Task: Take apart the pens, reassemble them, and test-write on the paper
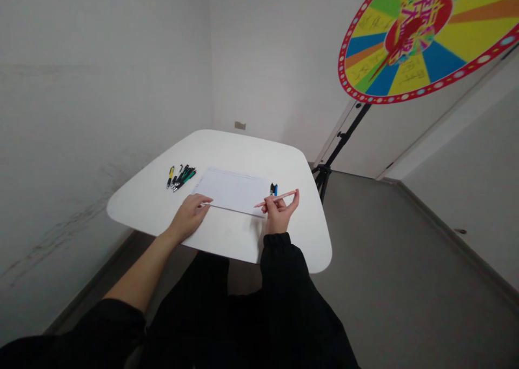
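Observation:
A white paper pad (233, 189) lies on the white table (239, 150), with faint writing along its far edge. My left hand (188, 216) rests at the pad's near left corner, its fingers stretched out and thumb apart. In my right hand (279, 216) is a slim pink pen (284, 195), held over the pad's right side. The pen's tip points left; whether it touches the paper I cannot tell. Just beyond that hand lie a blue pen (276, 189) and a black pen (272, 188), partly hidden.
Several black and green pens (184, 178) lie bunched at the table's left, beside a yellow-and-black pen (170, 176). A colourful prize wheel (430, 39) stands on a black tripod (344, 139) past the table's right side. Walls close off the left and back.

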### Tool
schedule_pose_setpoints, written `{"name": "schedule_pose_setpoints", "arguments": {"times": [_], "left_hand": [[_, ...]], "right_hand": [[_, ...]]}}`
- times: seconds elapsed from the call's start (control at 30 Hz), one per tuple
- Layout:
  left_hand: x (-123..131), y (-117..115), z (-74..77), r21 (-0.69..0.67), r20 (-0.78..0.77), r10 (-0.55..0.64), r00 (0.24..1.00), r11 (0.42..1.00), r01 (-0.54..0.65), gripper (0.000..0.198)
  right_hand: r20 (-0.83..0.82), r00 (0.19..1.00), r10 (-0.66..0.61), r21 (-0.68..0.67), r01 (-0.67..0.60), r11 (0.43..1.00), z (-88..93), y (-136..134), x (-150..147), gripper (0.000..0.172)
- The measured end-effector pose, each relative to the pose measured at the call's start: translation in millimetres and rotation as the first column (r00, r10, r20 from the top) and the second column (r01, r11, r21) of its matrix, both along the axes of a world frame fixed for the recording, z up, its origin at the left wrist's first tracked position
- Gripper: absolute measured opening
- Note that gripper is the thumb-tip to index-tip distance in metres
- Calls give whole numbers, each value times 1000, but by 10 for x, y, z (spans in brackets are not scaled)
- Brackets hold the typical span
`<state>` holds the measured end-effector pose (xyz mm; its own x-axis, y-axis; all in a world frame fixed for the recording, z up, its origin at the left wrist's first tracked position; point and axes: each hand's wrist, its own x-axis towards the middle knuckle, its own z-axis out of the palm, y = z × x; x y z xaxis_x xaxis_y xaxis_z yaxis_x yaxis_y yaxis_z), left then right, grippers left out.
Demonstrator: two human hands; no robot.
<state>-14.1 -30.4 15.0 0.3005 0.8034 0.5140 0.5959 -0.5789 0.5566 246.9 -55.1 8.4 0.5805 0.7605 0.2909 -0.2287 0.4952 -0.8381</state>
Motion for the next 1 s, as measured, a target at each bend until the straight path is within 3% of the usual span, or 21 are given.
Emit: {"name": "schedule_pose_setpoints", "arguments": {"times": [0.1, 0.23, 0.3, 0.47, 0.63, 0.8, 1.0], "left_hand": [[162, 92, 95, 36, -14, -85, 996, 996, 85, 23], [447, 357, 156, 46, -60, -203, 977, 977, 206, 22], [608, 518, 130, 61, -94, -233, 968, 969, 240, 22], [1021, 858, 14, 84, -270, -286, 919, 944, 319, 24], [1260, 1053, -71, 109, -365, -251, 896, 945, 309, 26], [1294, 1112, -215, 134, -405, -200, 892, 952, 275, 37], [1285, 1097, -246, 21, -449, -174, 876, 978, 205, 39]], "right_hand": [[-51, 998, -41, -17, 40, 999, 29, 52, 42, 100], [-111, 993, -48, -10, 47, 999, 45, 198, 170, 54], [-117, 993, -30, -13, 29, 999, 68, 281, 253, 40], [-102, 995, -14, -45, 9, 999, 180, 528, 458, 37], [17, 991, 135, -171, -130, 977, 277, 836, 605, 21], [194, 933, 302, -366, -217, 905, 324, 1132, 636, 35], [495, 805, 328, -534, -15, 845, 224, 1501, 609, 19]]}}
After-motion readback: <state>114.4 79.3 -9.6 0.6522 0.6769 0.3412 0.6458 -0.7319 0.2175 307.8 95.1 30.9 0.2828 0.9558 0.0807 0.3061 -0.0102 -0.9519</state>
